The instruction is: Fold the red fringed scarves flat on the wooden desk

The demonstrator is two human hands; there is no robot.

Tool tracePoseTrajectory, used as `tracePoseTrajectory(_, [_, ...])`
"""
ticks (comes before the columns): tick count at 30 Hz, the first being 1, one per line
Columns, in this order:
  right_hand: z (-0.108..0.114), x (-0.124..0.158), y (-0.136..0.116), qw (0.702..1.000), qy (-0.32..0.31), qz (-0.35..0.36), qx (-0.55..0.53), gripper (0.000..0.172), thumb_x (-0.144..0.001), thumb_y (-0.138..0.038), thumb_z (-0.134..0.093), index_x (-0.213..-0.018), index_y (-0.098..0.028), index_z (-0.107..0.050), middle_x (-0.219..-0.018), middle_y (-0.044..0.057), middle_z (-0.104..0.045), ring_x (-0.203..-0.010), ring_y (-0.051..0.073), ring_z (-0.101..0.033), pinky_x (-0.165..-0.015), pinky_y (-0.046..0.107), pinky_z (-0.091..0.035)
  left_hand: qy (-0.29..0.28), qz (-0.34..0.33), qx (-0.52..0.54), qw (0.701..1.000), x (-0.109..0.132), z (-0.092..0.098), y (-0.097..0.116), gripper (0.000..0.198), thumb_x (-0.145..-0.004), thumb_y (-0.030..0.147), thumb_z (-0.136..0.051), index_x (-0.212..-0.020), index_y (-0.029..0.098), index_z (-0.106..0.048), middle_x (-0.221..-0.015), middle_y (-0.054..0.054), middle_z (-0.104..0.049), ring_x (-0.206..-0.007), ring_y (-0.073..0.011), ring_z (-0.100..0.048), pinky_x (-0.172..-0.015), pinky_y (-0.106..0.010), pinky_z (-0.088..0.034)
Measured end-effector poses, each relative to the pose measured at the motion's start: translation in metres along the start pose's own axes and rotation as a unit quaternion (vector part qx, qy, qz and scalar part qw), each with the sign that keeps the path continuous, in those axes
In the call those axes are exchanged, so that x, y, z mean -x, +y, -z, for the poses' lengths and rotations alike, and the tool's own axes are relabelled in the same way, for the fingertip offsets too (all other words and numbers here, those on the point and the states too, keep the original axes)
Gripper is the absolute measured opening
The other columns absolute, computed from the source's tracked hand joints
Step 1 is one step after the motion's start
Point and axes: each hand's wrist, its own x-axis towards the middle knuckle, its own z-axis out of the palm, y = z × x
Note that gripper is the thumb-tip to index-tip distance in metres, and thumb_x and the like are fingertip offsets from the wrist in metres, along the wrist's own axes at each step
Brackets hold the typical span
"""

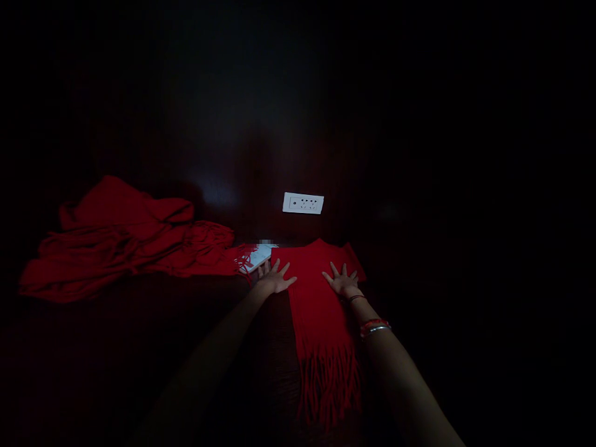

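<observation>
A red fringed scarf [314, 304] lies spread on the dark surface, its tassels pointing toward me. At its left edge my left hand [277, 279] is open, fingers spread, close to a white flat box-like object [257, 256]. My right hand [343, 282] rests open on the scarf's right side, fingers fanned out. Bracelets circle the right wrist. Part of the scarf at the far end looks folded, with a corner sticking out to the right behind my right hand.
A heap of red fringed cloth [130, 236] lies to the left, some of its strands reaching over the white object. On the dark upright panel behind is a white power socket [303, 203]. Most of the surroundings are too dark to make out.
</observation>
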Motion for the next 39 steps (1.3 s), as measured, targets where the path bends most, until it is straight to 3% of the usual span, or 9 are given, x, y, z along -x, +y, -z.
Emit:
tracePoseTrajectory(6, [0.0, 0.0, -0.01, 1.0, 0.004, 0.031, -0.001, 0.074, -0.066, -0.071, -0.01, -0.129, -0.033, -0.003, -0.137, 0.007, -0.001, -0.12, 0.038, -0.006, -0.091, 0.051, -0.01, -0.016, 0.043, -0.025, 0.999, 0.011, 0.01, -0.003, 0.082, -0.063, 0.072, -0.02, -0.13, 0.024, -0.017, -0.137, -0.004, -0.006, -0.121, -0.0347, 0.004, -0.095, -0.05, -0.006])
tracePoseTrajectory(8, [0.0, 0.001, -0.011, 0.999, -0.002, 0.036, 0.0, 0.073, -0.066, -0.071, -0.01, -0.129, -0.034, -0.003, -0.137, 0.007, 0.0, -0.12, 0.037, -0.006, -0.091, 0.051, -0.01, 0.027, 0.03, -0.048, 0.998, 0.006, 0.012, 0.006, 0.079, -0.068, 0.068, -0.018, -0.129, 0.017, -0.023, -0.136, -0.009, -0.011, -0.122, -0.0323, 0.001, -0.096, -0.047, -0.007])
tracePoseTrajectory(11, [0.0, 0.002, -0.009, 0.999, -0.007, 0.046, 0.009, 0.073, -0.067, -0.07, -0.01, -0.129, -0.032, -0.001, -0.138, 0.006, 0.0, -0.121, 0.035, -0.007, -0.092, 0.05, -0.009, 0.103, -0.053, -0.064, 0.991, -0.01, 0.011, 0.018, 0.068, -0.075, 0.06, -0.016, -0.128, 0.018, -0.026, -0.136, -0.008, -0.012, -0.123, -0.028, -0.002, -0.098, -0.042, -0.008])
tracePoseTrajectory(13, [-0.001, 0.003, -0.005, 0.999, -0.011, 0.05, 0.017, 0.073, -0.068, -0.069, -0.008, -0.129, -0.031, 0.001, -0.138, 0.006, 0.002, -0.121, 0.033, -0.007, -0.092, 0.049, -0.007, 0.094, -0.093, -0.053, 0.99, -0.021, 0.007, 0.022, 0.064, -0.076, 0.059, -0.016, -0.128, 0.024, -0.023, -0.137, -0.004, -0.011, -0.123, -0.0273, -0.004, -0.097, -0.041, -0.01])
tracePoseTrajectory(16, [-0.002, 0.0, -0.001, 0.998, -0.015, 0.05, 0.017, 0.073, -0.068, -0.069, -0.007, -0.129, -0.031, 0.002, -0.138, 0.005, 0.003, -0.122, 0.032, -0.006, -0.093, 0.049, -0.005, 0.057, -0.084, -0.034, 0.994, -0.033, 0.0, 0.021, 0.067, -0.072, 0.065, -0.016, -0.128, 0.03, -0.019, -0.137, -0.002, -0.011, -0.122, -0.0296, -0.006, -0.097, -0.044, -0.01])
tracePoseTrajectory(30, [0.0, -0.012, 0.003, 0.999, -0.011, 0.036, -0.008, 0.074, -0.068, -0.07, -0.011, -0.129, -0.03, 0.001, -0.138, 0.004, 0.002, -0.121, 0.033, -0.004, -0.093, 0.05, -0.006, 0.075, -0.074, -0.024, 0.994, -0.044, -0.002, 0.021, 0.069, -0.07, 0.066, -0.019, -0.128, 0.029, -0.021, -0.136, -0.001, -0.012, -0.122, -0.0293, -0.008, -0.097, -0.042, -0.01])
tracePoseTrajectory(35, [0.002, -0.007, 0.003, 0.999, 0.006, 0.04, -0.021, 0.071, -0.069, -0.068, -0.012, -0.129, -0.032, -0.004, -0.138, 0.006, -0.001, -0.121, 0.035, -0.004, -0.093, 0.05, -0.006, 0.127, -0.099, -0.029, 0.986, -0.037, -0.004, 0.02, 0.06, -0.077, 0.056, -0.021, -0.126, 0.024, -0.028, -0.135, -0.005, -0.019, -0.122, -0.0259, -0.012, -0.097, -0.039, -0.012])
tracePoseTrajectory(39, [0.003, 0.02, -0.001, 0.998, 0.026, 0.049, -0.043, 0.072, -0.069, -0.068, -0.012, -0.13, -0.031, -0.005, -0.137, 0.007, -0.003, -0.12, 0.037, -0.003, -0.091, 0.052, -0.007, 0.185, -0.11, -0.027, 0.976, -0.014, -0.003, 0.017, 0.052, -0.082, 0.048, -0.017, -0.124, 0.021, -0.032, -0.135, -0.006, -0.019, -0.123, -0.0226, -0.013, -0.098, -0.038, -0.012])
